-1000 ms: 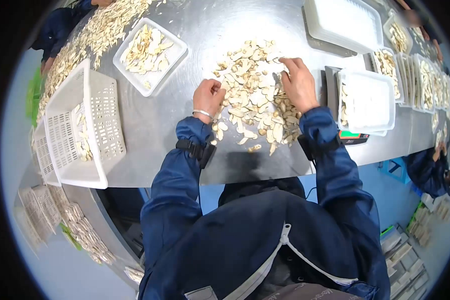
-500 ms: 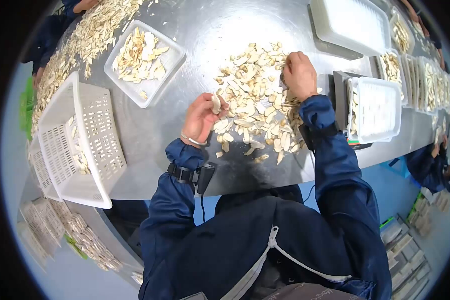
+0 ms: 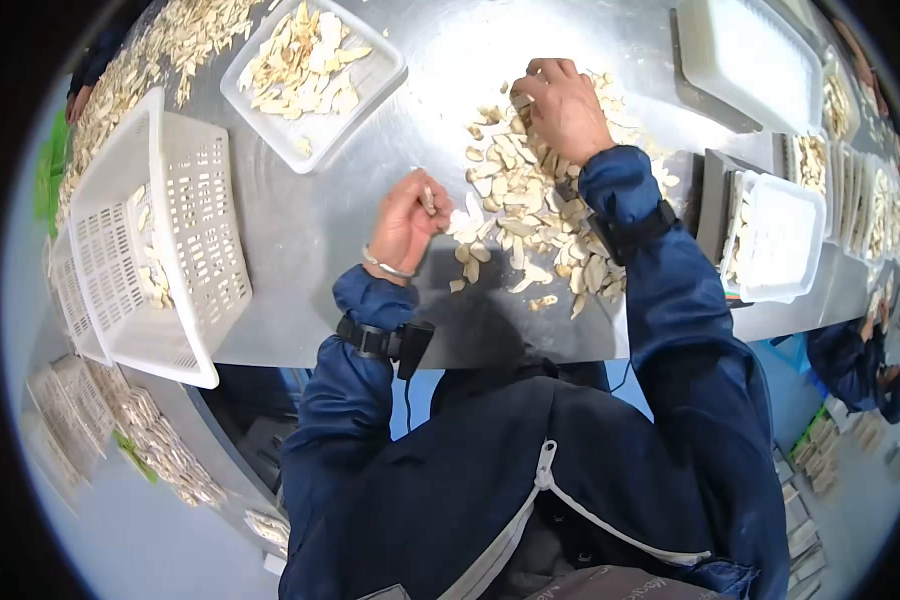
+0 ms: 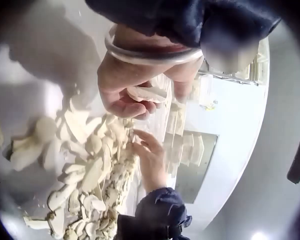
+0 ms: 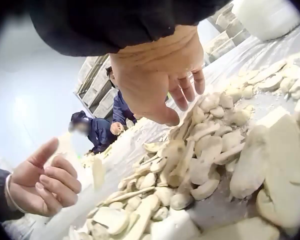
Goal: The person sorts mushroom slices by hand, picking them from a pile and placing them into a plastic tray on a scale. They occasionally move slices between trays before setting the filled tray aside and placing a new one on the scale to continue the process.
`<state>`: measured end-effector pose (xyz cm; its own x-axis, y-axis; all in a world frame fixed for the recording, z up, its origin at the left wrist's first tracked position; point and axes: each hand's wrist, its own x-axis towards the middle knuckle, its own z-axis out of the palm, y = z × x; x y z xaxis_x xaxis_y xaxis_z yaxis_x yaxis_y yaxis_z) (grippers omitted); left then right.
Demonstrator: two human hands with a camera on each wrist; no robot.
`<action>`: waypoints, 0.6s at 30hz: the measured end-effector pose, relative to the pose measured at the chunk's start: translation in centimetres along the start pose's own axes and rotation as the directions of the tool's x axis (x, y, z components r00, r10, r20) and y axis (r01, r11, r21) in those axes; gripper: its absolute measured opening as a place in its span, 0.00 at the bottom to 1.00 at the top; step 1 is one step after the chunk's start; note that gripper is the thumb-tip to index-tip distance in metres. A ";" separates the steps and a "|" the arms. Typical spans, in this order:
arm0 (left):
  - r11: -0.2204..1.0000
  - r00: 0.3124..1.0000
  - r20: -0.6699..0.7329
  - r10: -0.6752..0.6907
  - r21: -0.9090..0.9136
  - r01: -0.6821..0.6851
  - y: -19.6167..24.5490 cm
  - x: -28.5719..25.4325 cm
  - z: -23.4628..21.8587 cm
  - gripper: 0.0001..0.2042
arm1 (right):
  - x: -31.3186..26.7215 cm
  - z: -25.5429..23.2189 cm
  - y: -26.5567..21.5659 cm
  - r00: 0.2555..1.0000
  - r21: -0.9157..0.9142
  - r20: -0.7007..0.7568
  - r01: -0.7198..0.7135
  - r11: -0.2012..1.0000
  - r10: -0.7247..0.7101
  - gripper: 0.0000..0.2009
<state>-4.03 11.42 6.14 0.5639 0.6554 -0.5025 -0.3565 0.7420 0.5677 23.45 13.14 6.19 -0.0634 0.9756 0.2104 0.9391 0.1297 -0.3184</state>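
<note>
In the head view the left hand (image 3: pixel 406 222), at the near left edge of the pile of pale mushroom slices (image 3: pixel 530 215), holds one slice (image 3: pixel 429 201). The left wrist view shows that slice (image 4: pixel 147 94) against the curled fingers of the left hand (image 4: pixel 135 82). Over the far part of the pile is the right hand (image 3: pixel 568 112), its fingers bent down toward the slices. In the right wrist view the right hand (image 5: pixel 160 80) has loosely bent fingers just above the heaped slices (image 5: pixel 205 150); whether its fingertips touch any is unclear.
A white tray with slices (image 3: pixel 305 150) lies far left of the pile, a perforated white basket (image 3: pixel 208 230) at the left. Right of the pile are a lidded-looking clear container (image 3: pixel 782 235) and stacked trays (image 3: pixel 750 60). Other people (image 3: pixel 855 365) stand around the table.
The right hand has moved from the pile's right side to its far part. The left hand, beside the slices a second ago, has drawn back to the left with a slice. The head view has shifted.
</note>
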 end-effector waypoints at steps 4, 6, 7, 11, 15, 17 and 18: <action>0.997 0.980 0.185 0.078 -0.003 -0.078 1.3 -0.2 -1.6 0.14 | 0.2 0.1 0.5 0.998 -0.061 0.025 0.051 0.997 -0.050 0.12; 0.960 0.995 0.083 0.055 0.269 -0.075 1.4 -0.1 -1.2 0.15 | -0.4 -0.4 1.1 0.997 -0.025 -0.024 0.066 0.997 -0.067 0.10; 0.881 0.998 -0.002 0.059 0.470 -0.051 1.4 0.0 -0.3 0.14 | -0.9 -0.9 1.3 0.997 0.019 -0.055 0.061 0.998 -0.060 0.09; 0.296 0.904 0.117 0.411 0.921 -0.254 -0.9 2.4 1.9 0.12 | -3.6 -3.3 1.0 0.907 0.707 0.051 -0.328 0.627 0.418 0.04; -0.128 0.926 0.181 0.330 0.981 -0.146 -1.0 4.1 3.6 0.13 | -6.9 -5.2 -0.8 0.767 0.868 0.494 -0.460 -0.186 0.409 0.08; -0.229 0.935 0.193 0.296 0.965 -0.127 -1.1 4.4 3.8 0.11 | -8.3 -5.2 -2.1 0.718 0.751 0.593 -0.656 0.070 0.364 0.09; -0.144 0.941 0.177 0.289 0.980 -0.140 -1.2 4.6 3.3 0.10 | -8.3 -5.5 -3.6 0.730 0.642 0.562 -0.681 0.351 0.389 0.09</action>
<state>1.43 13.15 5.27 0.5593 0.8060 -0.1937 0.7024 -0.3366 0.6272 22.43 3.57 10.67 0.1294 0.8623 -0.4897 0.1554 -0.5053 -0.8488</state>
